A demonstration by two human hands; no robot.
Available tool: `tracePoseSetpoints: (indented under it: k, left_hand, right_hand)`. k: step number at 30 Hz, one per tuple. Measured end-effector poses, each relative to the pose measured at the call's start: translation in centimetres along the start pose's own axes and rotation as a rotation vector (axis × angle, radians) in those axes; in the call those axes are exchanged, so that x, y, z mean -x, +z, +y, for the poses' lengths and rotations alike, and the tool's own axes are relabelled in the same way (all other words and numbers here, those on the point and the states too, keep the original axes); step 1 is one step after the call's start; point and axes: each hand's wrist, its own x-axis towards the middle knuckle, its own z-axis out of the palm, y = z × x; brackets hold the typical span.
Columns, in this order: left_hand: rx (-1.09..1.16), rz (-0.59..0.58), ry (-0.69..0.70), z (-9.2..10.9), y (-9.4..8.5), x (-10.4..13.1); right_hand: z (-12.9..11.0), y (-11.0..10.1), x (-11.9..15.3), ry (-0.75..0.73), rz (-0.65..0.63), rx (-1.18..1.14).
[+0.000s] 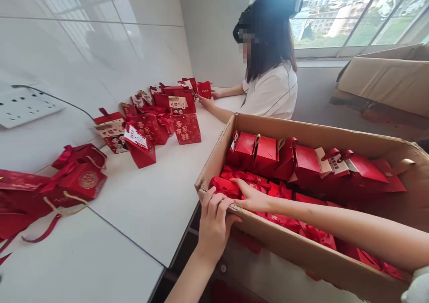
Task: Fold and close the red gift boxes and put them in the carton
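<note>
My left hand point(214, 218) is closed over the near left rim of a big cardboard carton point(321, 256), its fingers hooked over the edge and its thumb outside. Inside the carton, my right hand point(253, 195) grips a small red gift box point(225, 187) in the near left corner, with part of its fingers hidden. Red gift boxes with ribbons fill the row nearest me. Along the carton's far side stands a row of taller red gift boxes point(306, 160), some with handles and white tags.
On the white table point(134, 231), red gift boxes point(187, 128) crowd along the tiled wall, more point(78, 180) at the left. A co-worker point(271, 84) in white holds a red box point(203, 90) at the far end. A power strip point(28, 106) and another carton point(385, 79) flank the scene.
</note>
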Motion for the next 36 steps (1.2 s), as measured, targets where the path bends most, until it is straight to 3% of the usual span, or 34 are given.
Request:
tracePoseSetpoints:
  k: [4,8,9,11,13,15,18,20,23,26,28,31,33,36]
  left_hand:
    - [0.031,-0.027,-0.035,0.0,0.7,0.1]
    - [0.043,-0.130,-0.029,0.3,1.0,0.4]
    - [0.033,-0.155,-0.023,0.3,0.8,0.6]
    - [0.004,-0.173,-0.004,0.2,0.0,1.3]
    - [-0.035,-0.144,0.000,0.1,-1.6,2.5]
    - [-0.068,-0.103,-0.030,-0.3,-4.2,4.1]
    - [-0.074,-0.050,-0.134,-2.0,-9.9,7.3]
    - [-0.056,-0.008,-0.280,-3.7,-14.5,9.6]
    - [-0.089,0.109,-0.559,-6.3,-20.9,13.4]
    - [-0.148,0.225,-0.753,-8.2,-25.2,17.0]
    - [-0.176,0.298,-0.864,-9.0,-26.6,19.0]
    - [-0.181,0.369,-0.969,-9.8,-27.0,20.7]
    - [-0.169,0.389,-0.992,-10.2,-26.8,21.0]
    - [-0.152,0.385,-0.984,-10.7,-26.6,21.0]
  right_hand:
    - [0.7,-0.8,0.6,-0.075,-0.043,0.050]
    - [-1.1,-3.9,0.1,-0.138,-0.036,0.170]
    - [-2.0,-4.9,-0.5,-0.169,0.015,0.222]
    - [-4.4,-6.7,-2.0,-0.293,0.270,0.347]
    - [-7.6,-7.5,-3.4,-0.384,0.332,0.385]
    - [-11.1,-7.2,-4.5,-0.476,0.302,0.393]
    - [-15.9,-4.3,-6.0,-0.635,0.138,0.441]
    - [-18.4,-1.4,-7.3,-0.676,-0.064,0.517]
    - [-21.3,3.6,-9.7,-0.606,-0.397,0.628]
    - [-23.3,9.0,-12.0,-0.574,-0.504,0.637]
    - [-24.2,12.6,-13.3,-0.581,-0.466,0.615]
    - [-24.8,17.2,-15.2,-0.577,-0.343,0.566]
    - [-24.9,19.0,-16.5,-0.563,-0.179,0.513]
    - [-24.7,19.3,-18.6,-0.492,0.201,0.388]
